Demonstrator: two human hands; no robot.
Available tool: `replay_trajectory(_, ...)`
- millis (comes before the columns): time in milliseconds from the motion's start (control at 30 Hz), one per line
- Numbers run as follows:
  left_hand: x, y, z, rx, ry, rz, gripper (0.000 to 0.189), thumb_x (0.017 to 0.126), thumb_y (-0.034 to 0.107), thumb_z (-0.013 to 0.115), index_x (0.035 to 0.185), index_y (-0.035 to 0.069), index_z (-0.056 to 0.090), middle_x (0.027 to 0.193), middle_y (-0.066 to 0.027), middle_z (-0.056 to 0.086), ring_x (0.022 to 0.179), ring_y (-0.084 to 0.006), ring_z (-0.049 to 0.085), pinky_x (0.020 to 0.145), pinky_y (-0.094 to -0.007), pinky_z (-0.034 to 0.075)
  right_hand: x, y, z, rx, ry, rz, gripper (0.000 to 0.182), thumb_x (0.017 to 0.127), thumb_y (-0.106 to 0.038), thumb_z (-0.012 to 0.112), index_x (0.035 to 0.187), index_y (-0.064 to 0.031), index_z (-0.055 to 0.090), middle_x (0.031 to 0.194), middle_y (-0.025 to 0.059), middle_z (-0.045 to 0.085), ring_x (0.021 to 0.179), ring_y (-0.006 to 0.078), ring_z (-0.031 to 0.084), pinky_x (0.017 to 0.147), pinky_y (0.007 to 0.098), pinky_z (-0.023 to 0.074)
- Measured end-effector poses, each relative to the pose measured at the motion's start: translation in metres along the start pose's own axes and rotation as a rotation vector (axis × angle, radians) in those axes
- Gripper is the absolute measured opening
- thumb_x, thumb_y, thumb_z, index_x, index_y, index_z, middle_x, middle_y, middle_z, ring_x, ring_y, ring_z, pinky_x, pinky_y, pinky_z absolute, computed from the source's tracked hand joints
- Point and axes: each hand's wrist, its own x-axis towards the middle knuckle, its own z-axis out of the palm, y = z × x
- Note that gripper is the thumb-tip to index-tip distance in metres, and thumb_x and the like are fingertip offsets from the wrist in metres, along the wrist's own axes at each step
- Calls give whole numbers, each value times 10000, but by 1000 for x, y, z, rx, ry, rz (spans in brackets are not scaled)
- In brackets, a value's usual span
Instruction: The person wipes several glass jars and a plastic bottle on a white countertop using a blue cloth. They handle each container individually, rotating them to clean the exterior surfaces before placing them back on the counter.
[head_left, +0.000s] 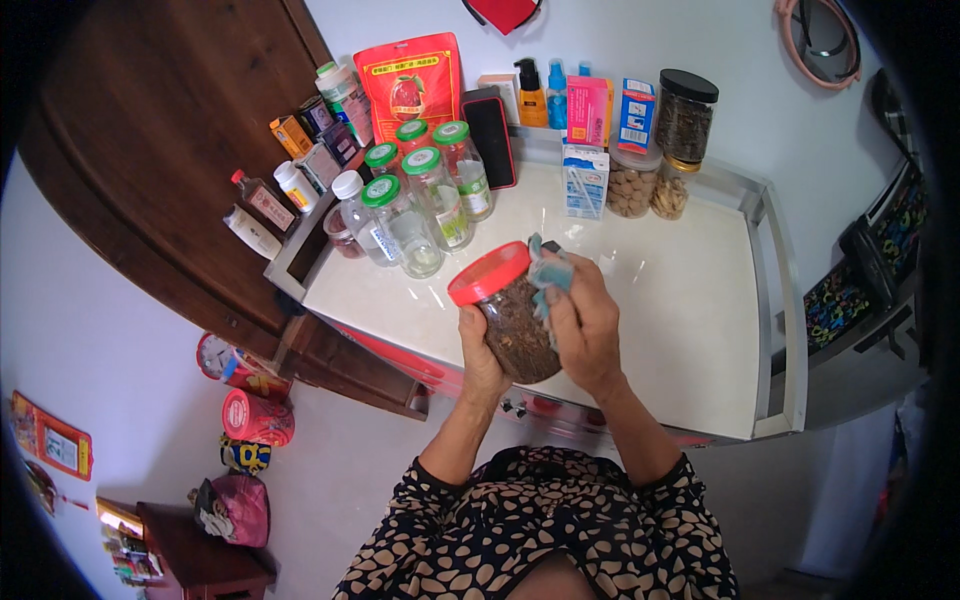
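Note:
A clear jar with a red lid is tilted in front of my body, above the near edge of the white cabinet top. Dark brown, shredded dry stuff fills it. My left hand grips the jar's left side, thumb up near the lid. In my right hand is a crumpled blue-grey cloth, pressed against the jar's right side near the lid. My right fingers partly hide the cloth.
Several green-lidded glass jars and a white-capped bottle stand at the left. Behind are a red pouch, a black phone-like slab and a milk carton. A dark-lidded jar stands at back right. A metal rail edges the top.

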Motion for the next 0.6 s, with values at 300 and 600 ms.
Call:
replay_trajectory(300, 6, 4, -7, -133, 40, -89, 813, 861, 714, 344, 1361, 75, 390, 1302, -117, 496, 1165, -257, 515, 978, -398, 441, -6, -12, 1, -329, -70, -472, 405, 726, -18, 569, 1128, 4, 614, 1184, 170, 558, 971, 315, 523, 857, 378, 446)
replay_trajectory(600, 2, 14, 7, -181, 2, -68, 544, 961, 432, 443, 1357, 72, 351, 1246, -97, 523, 1120, -213, 542, 948, -376, 467, 1, 2, 8, -181, 15, -211, 407, 746, -19, 576, 1151, 9, 599, 1142, 186, 550, 968, 319, 525, 845, 398, 442)
